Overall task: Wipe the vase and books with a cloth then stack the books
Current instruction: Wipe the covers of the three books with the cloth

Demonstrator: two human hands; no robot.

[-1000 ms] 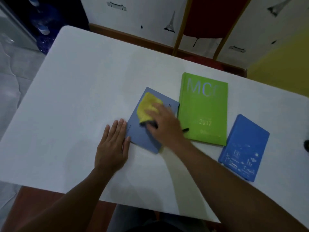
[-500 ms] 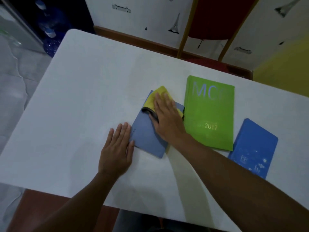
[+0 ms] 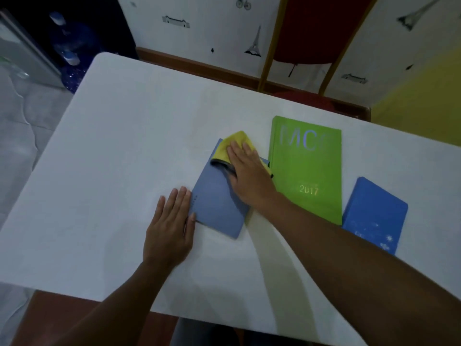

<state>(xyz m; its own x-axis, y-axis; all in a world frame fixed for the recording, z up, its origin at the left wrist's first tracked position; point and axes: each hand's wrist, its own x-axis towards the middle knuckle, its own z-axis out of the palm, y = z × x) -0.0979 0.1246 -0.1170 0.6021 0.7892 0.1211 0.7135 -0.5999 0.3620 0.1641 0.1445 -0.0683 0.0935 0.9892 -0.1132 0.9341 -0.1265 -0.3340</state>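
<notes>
Head view: my right hand [image 3: 245, 174] lies flat, fingers spread, pressing the yellow cloth [image 3: 235, 146] onto the far corner of the grey-blue book [image 3: 217, 196], which sits tilted near the middle of the white tabletop [image 3: 124, 146]. My left hand [image 3: 172, 223] is flat and open at the book's 9 o'clock edge, fingertips touching the cover's border, gripping nothing, only pinning. The green book [image 3: 308, 168] lies just beside it at 3 o'clock, and the bright blue book [image 3: 374, 216] beyond that at about 4 o'clock, half covered by my forearm. No vase is in sight, so I cannot say where it stands. Judged step: wiping the first book's cover; two books unwiped by the look of it, stacking not yet begun. To do this well: keep the palm flat so the cloth spreads instead of bunching, since one fold is already turned up at the near edge. Draw strokes from 12 towards 6 o'clock along the cover's length, overlapping. Left hand must press down firmly, as the book looks light and may pivot on the smooth surface. Mind the cloth catching the green book's edge.
</notes>
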